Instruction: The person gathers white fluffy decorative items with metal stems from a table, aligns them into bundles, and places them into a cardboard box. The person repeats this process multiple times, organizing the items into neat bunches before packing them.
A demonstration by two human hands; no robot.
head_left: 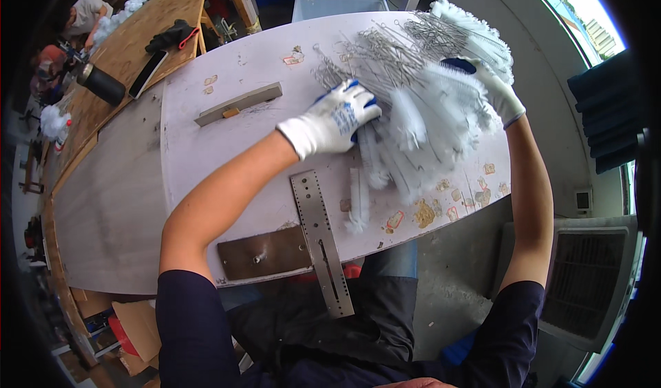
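A large heap of white-bristled wire brushes [447, 99] with thin looped wire handles covers the right part of the pale tabletop. At its left edge is my left hand [342, 116], in a white glove with blue coating. Its fingers are curled in against brushes, which partly hide the fingertips. On the heap's right side, my right hand [494, 88] wears the same kind of glove. Its blue-coated fingers bend over the brushes near the wire handles, slightly blurred. Several brushes point down toward the table's front edge, below my left hand.
A perforated metal strip [318, 229] overhangs the front edge beside a dark metal plate [265, 254]. A flat metal bar [241, 103] lies farther back. To the left are a black bottle [101, 84], phone [147, 74] and dark glove [171, 37]. Behind stands a pale bin [337, 4]; another person [89, 16] is far left.
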